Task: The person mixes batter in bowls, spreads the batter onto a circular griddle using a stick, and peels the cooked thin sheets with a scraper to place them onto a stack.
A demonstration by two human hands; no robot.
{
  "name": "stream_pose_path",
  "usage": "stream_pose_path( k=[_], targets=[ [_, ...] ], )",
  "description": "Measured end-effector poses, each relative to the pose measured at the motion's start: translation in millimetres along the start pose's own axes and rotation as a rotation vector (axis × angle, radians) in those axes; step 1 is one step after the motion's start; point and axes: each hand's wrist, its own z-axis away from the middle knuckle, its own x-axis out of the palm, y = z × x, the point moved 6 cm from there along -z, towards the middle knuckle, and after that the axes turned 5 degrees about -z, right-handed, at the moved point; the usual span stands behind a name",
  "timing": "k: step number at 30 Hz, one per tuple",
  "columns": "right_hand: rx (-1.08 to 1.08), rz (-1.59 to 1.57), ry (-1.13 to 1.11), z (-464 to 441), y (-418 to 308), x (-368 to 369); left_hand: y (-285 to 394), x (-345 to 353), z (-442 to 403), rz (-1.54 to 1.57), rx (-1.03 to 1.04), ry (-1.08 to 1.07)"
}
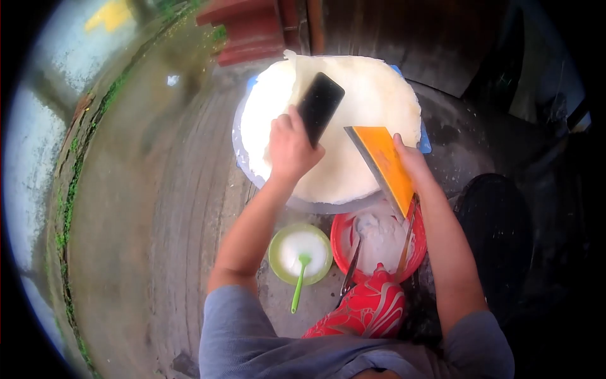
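My left hand [292, 144] is closed around the lower end of a black smartphone [320, 104], held above a large round white sheet [372, 95]. Beside the phone, a paler flap [294, 79] of the sheet's material stands up past the far edge; whether my fingers also touch it is hidden. My right hand [411, 161] grips an orange scraper [386, 158] with a grey straight edge, tilted over the sheet's near right side. Below it, a red bowl [336, 243] holds thick white paste and long-handled utensils.
A green bowl [275, 268] of white liquid stands left of the red one, with a green spoon [299, 290] leaning in it. A blue item [425, 140] shows under the sheet's right side. Dark red steps [249, 28] rise beyond. Red patterned cloth [366, 309] covers my leg.
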Motion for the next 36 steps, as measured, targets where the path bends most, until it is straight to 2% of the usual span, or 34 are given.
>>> stream_pose_path(
  k=[2, 6, 9, 11, 13, 14, 16, 17, 19, 21, 23, 24, 25, 27, 29, 31, 33, 35, 36],
  targets=[
    [0.009, -0.044, -0.038, 1.3, 1.9, 2.0, 3.1, 20.2, -2.7, -0.081, 0.034, -0.060],
    [0.012, -0.053, -0.039, 5.6, 10.2, -6.2, -32.1, 40.2, -3.2, -0.259, -0.051, -0.001],
    [0.057, -0.059, -0.040, 4.8, 12.7, -9.2, -74.7, 51.1, 5.2, -0.268, -0.287, -0.034],
    [0.079, -0.069, -0.054, 4.9, 10.9, -8.1, -102.6, 62.5, 17.2, -0.212, -0.555, -0.213],
    [0.123, -0.174, -0.151, 11.4, 0.2, -1.0, -115.3, 67.3, 28.7, -0.189, -0.701, -0.343],
    [0.126, -0.177, -0.151, 6.9, 2.0, 0.1, -118.5, 72.1, 34.4, -0.192, -0.698, -0.345],
    [0.026, -0.484, -0.252, -7.6, 5.3, 9.3, -113.5, 76.2, 41.1, -0.371, -0.489, -0.212],
    [0.033, -0.489, -0.242, -15.5, 12.1, 11.8, -115.4, 79.3, 46.8, -0.368, -0.479, -0.220],
    [-0.051, -0.547, -0.166, -33.5, 22.5, 10.3, -111.1, 77.3, 52.6, -0.329, -0.508, -0.218],
    [-0.035, -0.513, -0.045, -31.9, 29.9, 7.9, -95.3, 62.4, 62.2, -0.306, -0.425, -0.185],
    [-0.023, -0.410, 0.057, -13.2, 32.2, -2.7, -69.7, 31.7, 90.6, -0.190, -0.303, -0.117],
    [-0.221, -0.011, 0.134, -5.9, 48.9, -26.7, -51.9, 16.8, 113.1, -0.143, -0.228, -0.095],
    [-0.385, 0.104, 0.218, 22.1, 42.1, -39.0, -41.7, 5.3, 132.3, -0.096, -0.205, -0.106],
    [-0.572, 0.227, 0.283, 60.9, 80.7, -62.3, -21.8, -12.6, 176.3, 0.015, -0.162, -0.167],
    [-0.407, 0.504, 0.429, 102.3, 165.0, -87.0, -9.5, -21.5, 223.2, 0.075, -0.143, -0.254],
    [0.037, 0.843, 0.435, 136.2, 291.3, -102.8, 1.5, -29.2, 265.8, 0.133, -0.169, -0.345],
    [0.491, 0.493, 0.234, 176.9, 360.6, -104.2, 14.0, -38.9, 294.9, 0.182, -0.177, -0.401],
    [0.453, 0.098, 0.294, 184.2, 466.7, -82.7, 23.3, -42.2, 314.2, 0.250, -0.179, -0.481],
    [0.629, -0.048, -0.009, 196.7, 412.8, -75.3, 28.4, -43.0, 319.6, 0.275, -0.148, -0.483]
  ],
)
